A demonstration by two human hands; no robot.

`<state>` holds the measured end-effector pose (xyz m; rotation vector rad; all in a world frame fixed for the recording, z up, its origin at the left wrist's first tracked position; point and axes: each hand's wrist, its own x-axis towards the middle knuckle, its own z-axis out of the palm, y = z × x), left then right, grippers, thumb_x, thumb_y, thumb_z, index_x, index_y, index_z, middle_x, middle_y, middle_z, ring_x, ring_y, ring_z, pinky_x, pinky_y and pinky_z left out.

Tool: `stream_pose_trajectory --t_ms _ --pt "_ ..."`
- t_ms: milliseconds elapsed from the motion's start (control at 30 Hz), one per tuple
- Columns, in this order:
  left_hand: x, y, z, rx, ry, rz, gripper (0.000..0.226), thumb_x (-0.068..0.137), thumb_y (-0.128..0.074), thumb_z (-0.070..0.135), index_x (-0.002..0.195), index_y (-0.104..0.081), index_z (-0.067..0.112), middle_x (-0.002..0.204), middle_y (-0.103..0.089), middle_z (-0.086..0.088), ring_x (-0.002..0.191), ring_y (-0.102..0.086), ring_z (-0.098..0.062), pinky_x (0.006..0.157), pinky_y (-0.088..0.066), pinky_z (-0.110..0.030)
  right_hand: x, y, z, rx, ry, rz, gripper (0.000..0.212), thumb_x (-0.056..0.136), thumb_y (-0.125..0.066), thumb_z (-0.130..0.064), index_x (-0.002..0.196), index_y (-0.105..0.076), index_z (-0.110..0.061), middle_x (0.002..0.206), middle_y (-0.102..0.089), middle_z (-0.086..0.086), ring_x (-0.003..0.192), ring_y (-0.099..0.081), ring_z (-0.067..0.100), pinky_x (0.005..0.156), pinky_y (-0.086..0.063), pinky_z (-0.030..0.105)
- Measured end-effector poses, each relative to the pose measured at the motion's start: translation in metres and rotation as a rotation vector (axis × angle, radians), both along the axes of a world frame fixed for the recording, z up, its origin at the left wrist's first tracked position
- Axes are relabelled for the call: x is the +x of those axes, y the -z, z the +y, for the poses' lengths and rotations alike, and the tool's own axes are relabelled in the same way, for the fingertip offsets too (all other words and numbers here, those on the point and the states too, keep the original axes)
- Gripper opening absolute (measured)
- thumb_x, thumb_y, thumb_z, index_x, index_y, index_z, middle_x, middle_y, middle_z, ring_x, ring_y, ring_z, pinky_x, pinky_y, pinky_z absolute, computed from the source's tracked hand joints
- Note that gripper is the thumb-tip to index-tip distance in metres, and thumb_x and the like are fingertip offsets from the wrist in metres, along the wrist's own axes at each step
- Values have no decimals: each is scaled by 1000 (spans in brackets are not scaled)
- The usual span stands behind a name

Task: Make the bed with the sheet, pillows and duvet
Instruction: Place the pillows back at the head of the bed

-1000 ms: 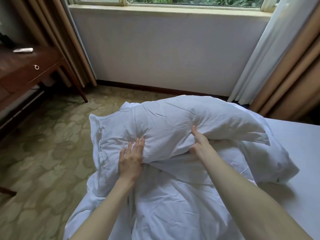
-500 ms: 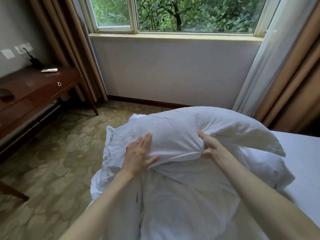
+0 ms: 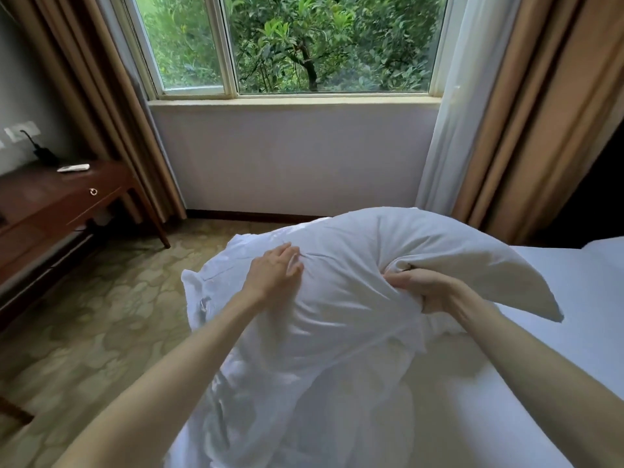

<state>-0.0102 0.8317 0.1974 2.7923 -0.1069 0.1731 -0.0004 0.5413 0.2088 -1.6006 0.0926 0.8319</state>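
head view: one camera, looking down over my arms
pillows: 1 seen, white pillow [image 3: 354,265], lifted over the bed edge, bent in the middle, its right end sticking out above the mattress
pillowcase/loose white cloth: 1 bunch [image 3: 304,383] hanging under the pillow down to the bed; can't tell if it's case or duvet
bed: 1, bed [image 3: 557,366] with white sheet, lower right
hands: 2
left hand [image 3: 275,270]: fingers fairly straight and close together, lying flat on the pillow's top left face, pressing, not gripping
right hand [image 3: 423,288]: fingers curled tight, gripping a gathered fold of fabric at the pillow's middle, thumb side on top
table: 1, dark wooden table [image 3: 50,204] at left by the wall
remote: 1, white remote [image 3: 73,167] on the table
window: 1, window [image 3: 287,45], trees outside
curtains: 2 sides, curtains [image 3: 526,113]
floor: patterned carpet [image 3: 101,315]
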Motion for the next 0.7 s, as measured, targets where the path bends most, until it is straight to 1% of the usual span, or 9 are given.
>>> stream_pose_trajectory --t_ms 133,167,233,300,367,433,500,567,700 --pt "-10 3 -26 54 35 55 40 100 -34 37 137 -45 25 151 -38 3 133 -40 -23 106 -30 -40 -30 -1 -47 -96 -117 8 20 85 -68 -25 89 -74 -7 89 -72 13 76 -71 23 66 -57 32" --pt "-12 6 -32 59 41 78 40 101 -33 37 136 -45 25 150 -39 3 131 -41 -23 104 -31 -40 -38 0 -58 -112 -128 9 18 86 -69 -24 88 -74 -7 90 -72 13 78 -71 23 67 -57 32" --pt "-14 13 -45 49 41 138 40 101 -31 37 137 -44 24 149 -40 2 130 -41 -25 102 -31 -40 -51 4 -77 -127 -126 14 17 90 -65 -20 82 -74 -9 86 -72 11 76 -71 21 63 -56 30" --pt "-14 19 -59 53 28 188 43 101 -28 38 139 -41 24 149 -39 0 130 -41 -27 101 -31 -42 -64 13 -93 -141 -109 32 17 92 -63 -19 86 -74 -9 89 -73 11 78 -71 21 63 -56 31" --pt "-14 25 -71 64 20 236 43 102 -27 37 138 -42 20 148 -40 -5 130 -40 -30 102 -30 -44 -72 28 -105 -148 -83 59 15 90 -66 -23 87 -75 -10 92 -72 11 82 -70 21 70 -56 33" --pt "-11 31 -80 62 10 281 43 102 -27 37 137 -42 17 148 -40 -8 131 -39 -33 103 -29 -47 -76 47 -112 -165 -38 79 16 83 -72 -27 78 -72 -13 86 -69 8 79 -68 20 78 -53 34" --pt "-5 37 -84 72 19 302 38 102 -26 38 129 -44 18 145 -42 -9 127 -41 -34 100 -31 -49 -79 58 -113 -145 -13 89 18 88 -69 -25 73 -71 -14 79 -69 4 73 -68 17 70 -54 29" --pt "4 43 -86 108 32 316 32 100 -25 39 115 -45 19 139 -46 -9 121 -44 -35 94 -33 -49 -78 64 -112 -126 18 123 19 93 -63 -22 78 -73 -15 80 -73 2 75 -71 15 64 -56 26" --pt "28 49 -85 138 44 309 35 100 -26 38 118 -46 17 139 -45 -10 122 -44 -35 95 -33 -49 -70 70 -111 -155 82 147 13 93 -62 -22 89 -72 -14 83 -74 2 74 -72 13 58 -55 24"
